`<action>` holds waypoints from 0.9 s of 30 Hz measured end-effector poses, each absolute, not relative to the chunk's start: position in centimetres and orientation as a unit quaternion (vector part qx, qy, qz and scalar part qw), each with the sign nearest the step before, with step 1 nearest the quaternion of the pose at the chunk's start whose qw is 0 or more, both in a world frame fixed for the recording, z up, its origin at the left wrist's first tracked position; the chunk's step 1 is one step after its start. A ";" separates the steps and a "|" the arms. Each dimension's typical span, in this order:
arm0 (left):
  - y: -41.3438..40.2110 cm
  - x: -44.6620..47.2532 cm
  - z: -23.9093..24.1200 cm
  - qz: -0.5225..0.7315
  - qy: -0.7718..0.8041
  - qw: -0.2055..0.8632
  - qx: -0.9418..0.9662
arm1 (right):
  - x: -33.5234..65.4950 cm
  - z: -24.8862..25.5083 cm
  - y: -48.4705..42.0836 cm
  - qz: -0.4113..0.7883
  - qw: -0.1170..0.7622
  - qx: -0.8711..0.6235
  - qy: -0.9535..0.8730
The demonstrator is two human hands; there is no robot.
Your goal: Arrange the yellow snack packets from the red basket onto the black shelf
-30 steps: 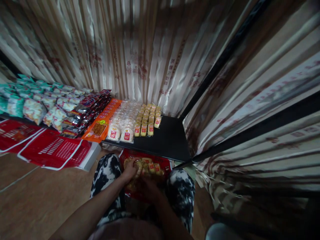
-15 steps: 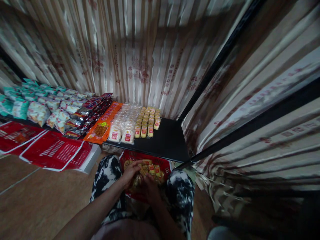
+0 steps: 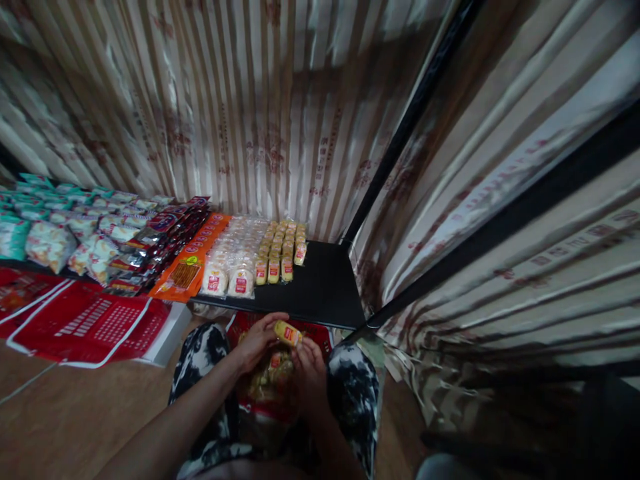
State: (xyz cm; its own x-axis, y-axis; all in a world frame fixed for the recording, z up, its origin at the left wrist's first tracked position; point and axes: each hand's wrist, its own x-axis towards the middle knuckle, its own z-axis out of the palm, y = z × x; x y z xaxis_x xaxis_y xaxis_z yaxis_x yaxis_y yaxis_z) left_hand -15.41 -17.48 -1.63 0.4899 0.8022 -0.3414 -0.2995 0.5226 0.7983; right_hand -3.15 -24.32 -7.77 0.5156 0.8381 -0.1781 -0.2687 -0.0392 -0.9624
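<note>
Both my hands hold one small yellow snack packet [image 3: 287, 332] just above a red basket [image 3: 320, 331] that sits between my knees. My left hand [image 3: 256, 341] grips the packet's left end and my right hand [image 3: 309, 360] pinches its right end. More yellow packets [image 3: 270, 375] lie in the basket beneath. Just beyond, on a low black shelf [image 3: 325, 290], stand rows of the same yellow packets [image 3: 280, 250].
The shelf also carries white round buns [image 3: 233, 267], orange packs [image 3: 187, 263], dark red packs [image 3: 150, 247] and green-white bags [image 3: 45, 227] to the left. Upturned red baskets [image 3: 90, 323] lie on the floor at left. Striped curtains [image 3: 250, 113] close the back and right.
My hands have come up out of the basket, lifting one yellow packet between them. The view has shifted slightly right and down.
</note>
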 end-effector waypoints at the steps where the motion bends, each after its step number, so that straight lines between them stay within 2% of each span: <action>1: -17.4 -15.1 -1.4 0.346 0.362 0.790 0.354 | -2.7 -7.2 -24.0 0.441 0.655 -0.573 -0.219; 9: -18.1 -12.0 -1.1 0.370 0.372 0.778 0.345 | 1.5 -4.0 -20.5 0.445 0.670 -0.558 -0.205; 15: -17.3 -9.1 -2.1 0.453 0.412 0.712 0.344 | 2.8 -4.3 -19.1 0.435 0.678 -0.562 -0.186; 22: -15.1 -5.8 -3.1 0.488 0.387 0.691 0.367 | 3.5 -4.4 -17.0 0.469 0.653 -0.553 -0.219; 27: -13.3 -6.1 -3.3 0.489 0.503 0.528 0.479 | 4.7 -3.8 -13.1 0.416 0.663 -0.572 -0.245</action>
State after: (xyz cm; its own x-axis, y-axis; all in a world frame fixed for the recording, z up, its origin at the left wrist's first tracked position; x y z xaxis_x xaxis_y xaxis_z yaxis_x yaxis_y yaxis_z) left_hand -6.09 -13.32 -3.30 0.0155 0.9979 -0.0624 -0.0346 0.0629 0.9974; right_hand 4.74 -13.06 -3.84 0.5338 0.8321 -0.1506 -0.2709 -0.0004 -0.9626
